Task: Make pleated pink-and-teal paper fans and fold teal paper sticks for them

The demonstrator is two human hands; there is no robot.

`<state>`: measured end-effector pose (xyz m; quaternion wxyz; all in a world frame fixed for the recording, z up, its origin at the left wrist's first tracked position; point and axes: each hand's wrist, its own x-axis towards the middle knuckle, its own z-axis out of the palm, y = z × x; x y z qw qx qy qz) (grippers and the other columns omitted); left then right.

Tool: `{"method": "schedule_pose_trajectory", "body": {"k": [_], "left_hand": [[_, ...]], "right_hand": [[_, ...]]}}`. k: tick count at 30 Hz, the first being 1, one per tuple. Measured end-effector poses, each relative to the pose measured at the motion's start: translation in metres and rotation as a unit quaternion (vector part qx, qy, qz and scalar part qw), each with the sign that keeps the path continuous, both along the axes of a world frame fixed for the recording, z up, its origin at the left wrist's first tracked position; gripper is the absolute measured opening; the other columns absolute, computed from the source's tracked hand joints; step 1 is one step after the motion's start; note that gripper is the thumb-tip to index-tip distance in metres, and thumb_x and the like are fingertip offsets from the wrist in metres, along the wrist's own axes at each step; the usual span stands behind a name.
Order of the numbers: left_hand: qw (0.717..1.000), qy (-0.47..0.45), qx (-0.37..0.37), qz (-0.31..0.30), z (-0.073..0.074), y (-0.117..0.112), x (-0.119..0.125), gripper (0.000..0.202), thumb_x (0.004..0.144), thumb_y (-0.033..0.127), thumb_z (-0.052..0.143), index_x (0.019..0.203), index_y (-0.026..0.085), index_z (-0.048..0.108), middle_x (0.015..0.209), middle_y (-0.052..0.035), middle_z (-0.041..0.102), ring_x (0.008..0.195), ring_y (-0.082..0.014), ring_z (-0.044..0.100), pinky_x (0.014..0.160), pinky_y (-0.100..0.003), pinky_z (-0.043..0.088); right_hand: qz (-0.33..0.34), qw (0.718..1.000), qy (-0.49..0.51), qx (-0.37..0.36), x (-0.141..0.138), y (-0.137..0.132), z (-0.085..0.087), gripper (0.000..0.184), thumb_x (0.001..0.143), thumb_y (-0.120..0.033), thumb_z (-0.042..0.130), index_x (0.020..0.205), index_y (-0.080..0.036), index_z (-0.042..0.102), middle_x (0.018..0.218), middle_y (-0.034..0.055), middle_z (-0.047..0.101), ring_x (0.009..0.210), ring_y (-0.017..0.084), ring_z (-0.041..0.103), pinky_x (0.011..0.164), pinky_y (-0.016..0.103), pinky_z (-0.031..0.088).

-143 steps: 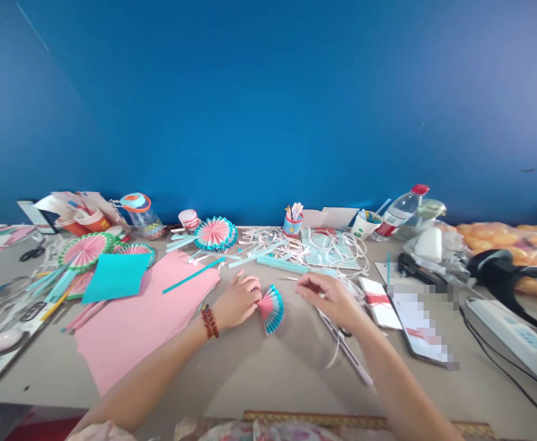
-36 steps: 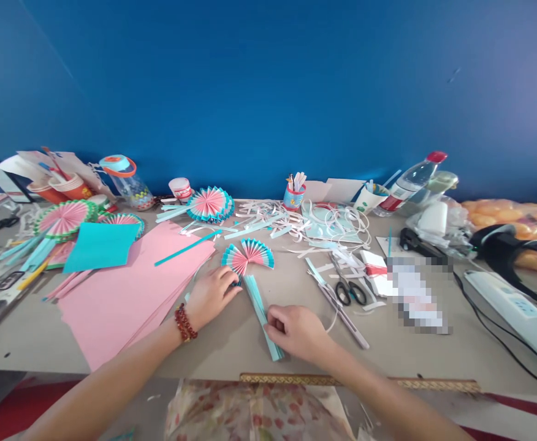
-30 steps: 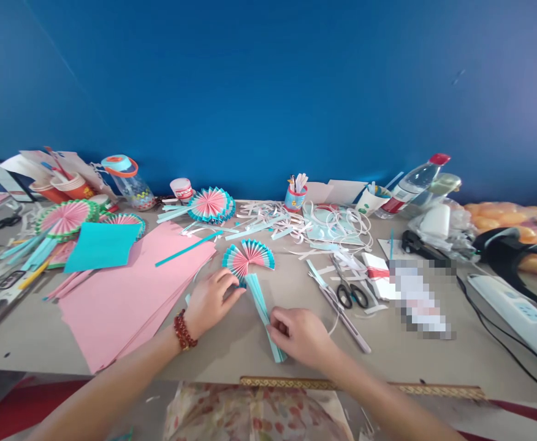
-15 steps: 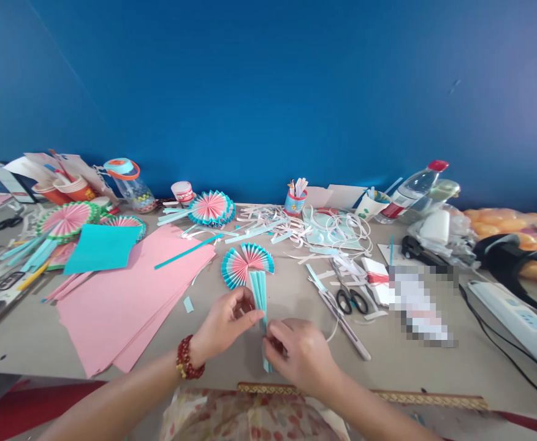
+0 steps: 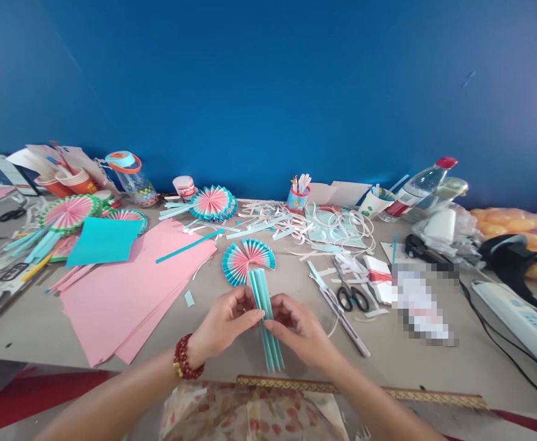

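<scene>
A pleated strip of light teal paper (image 5: 267, 334) stands between my two hands, its folds running lengthwise. My left hand (image 5: 232, 318) pinches its left side, thumb in front and fingers behind. From the right, my right hand (image 5: 298, 324) grips it the same way, the thumb lying across the pleats. Just beyond the strip's far end, a pink and teal paper fan (image 5: 239, 263) lies spread on the table in a partial circle with a gap toward me. The fingertips behind the paper are partly hidden.
Pink paper sheets (image 5: 125, 294) with a teal sheet (image 5: 105, 241) on top lie left. To the right are scissors (image 5: 352, 297) and a craft knife (image 5: 346, 321). Curled paper scraps (image 5: 337, 220), a pen cup (image 5: 298, 199) and a plastic bottle (image 5: 418, 190) line the back. A power strip (image 5: 521, 315) sits far right.
My right hand has moved up the strip, level with my left, its thumb now across the front. The pleated paper shows wider, its near end shifted slightly right.
</scene>
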<state>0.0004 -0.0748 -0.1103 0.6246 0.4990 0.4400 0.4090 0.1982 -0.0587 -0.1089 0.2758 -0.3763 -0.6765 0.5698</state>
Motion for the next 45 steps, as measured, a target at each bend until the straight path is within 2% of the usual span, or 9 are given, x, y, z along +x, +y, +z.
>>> {"method": "schedule_pose_trajectory", "body": {"k": [3,6,13,19,22,29,35,45], "left_hand": [[1.0,-0.012,0.001,0.001,0.001,-0.002,0.0,0.026,0.084,0.041,0.07,0.09,0.018,0.057,0.079,0.0005,0.059,0.07,-0.0116,0.056,0.067,-0.025,0.049],[1.0,-0.014,-0.01,0.019,0.002,-0.003,0.001,0.029,0.081,0.042,0.072,0.088,0.018,0.057,0.077,0.0012,0.06,0.069,-0.0123,0.059,0.066,-0.026,0.051],[0.998,-0.04,-0.033,0.04,-0.004,-0.005,0.004,0.033,0.077,0.044,0.076,0.085,0.017,0.057,0.073,0.0019,0.061,0.066,-0.0121,0.059,0.064,-0.026,0.053],[0.997,-0.04,-0.044,0.054,-0.009,-0.007,0.006,0.039,0.074,0.047,0.077,0.093,0.015,0.065,0.086,-0.0045,0.068,0.068,-0.0148,0.061,0.061,-0.028,0.055],[0.997,-0.017,-0.047,0.064,-0.007,-0.008,0.006,0.038,0.075,0.047,0.077,0.094,0.015,0.066,0.085,-0.0045,0.069,0.072,-0.0159,0.061,0.064,-0.028,0.053],[0.996,-0.03,-0.049,0.067,-0.006,-0.009,0.003,0.035,0.076,0.044,0.076,0.092,0.015,0.066,0.079,-0.0019,0.066,0.072,-0.0146,0.058,0.066,-0.026,0.05],[0.996,-0.029,-0.045,0.07,-0.009,-0.011,0.003,0.032,0.078,0.042,0.075,0.092,0.015,0.066,0.08,-0.002,0.067,0.073,-0.0154,0.06,0.067,-0.026,0.051],[0.995,-0.019,-0.042,0.094,-0.007,-0.014,0.006,0.035,0.075,0.045,0.076,0.09,0.015,0.066,0.079,-0.003,0.07,0.074,-0.0182,0.064,0.068,-0.029,0.053]], "right_hand": [[0.0,0.997,0.056,-0.055,0.0,-0.001,-0.005,0.032,0.089,-0.052,0.061,0.094,-0.021,0.055,0.076,-0.0021,0.058,0.064,0.011,0.049,0.058,0.023,0.038],[0.001,0.994,0.077,-0.077,0.0,-0.001,-0.007,0.033,0.088,-0.052,0.063,0.093,-0.021,0.055,0.075,-0.0023,0.056,0.065,0.011,0.048,0.059,0.023,0.038],[-0.001,0.998,0.039,-0.058,0.004,0.0,-0.008,0.031,0.092,-0.051,0.057,0.094,-0.02,0.059,0.078,-0.0011,0.054,0.07,0.013,0.047,0.065,0.024,0.04],[0.011,0.999,0.016,-0.035,0.005,0.002,-0.007,0.027,0.097,-0.045,0.05,0.096,-0.019,0.059,0.082,0.0007,0.058,0.075,0.014,0.051,0.07,0.026,0.041],[0.01,0.999,0.004,-0.03,0.005,0.003,-0.006,0.026,0.098,-0.042,0.048,0.095,-0.019,0.06,0.083,0.0009,0.059,0.075,0.014,0.051,0.07,0.026,0.04],[-0.001,0.999,0.008,-0.039,0.006,0.003,-0.003,0.028,0.096,-0.045,0.049,0.092,-0.019,0.059,0.078,-0.0007,0.054,0.069,0.013,0.046,0.064,0.025,0.036],[-0.004,1.0,-0.002,-0.028,0.007,0.003,-0.002,0.027,0.097,-0.043,0.048,0.092,-0.019,0.059,0.08,-0.0002,0.055,0.07,0.013,0.047,0.065,0.025,0.036],[0.029,0.999,0.025,-0.033,0.009,0.0,-0.003,0.017,0.092,-0.03,0.054,0.105,-0.02,0.058,0.089,0.0002,0.059,0.077,0.014,0.051,0.069,0.025,0.04]]}}
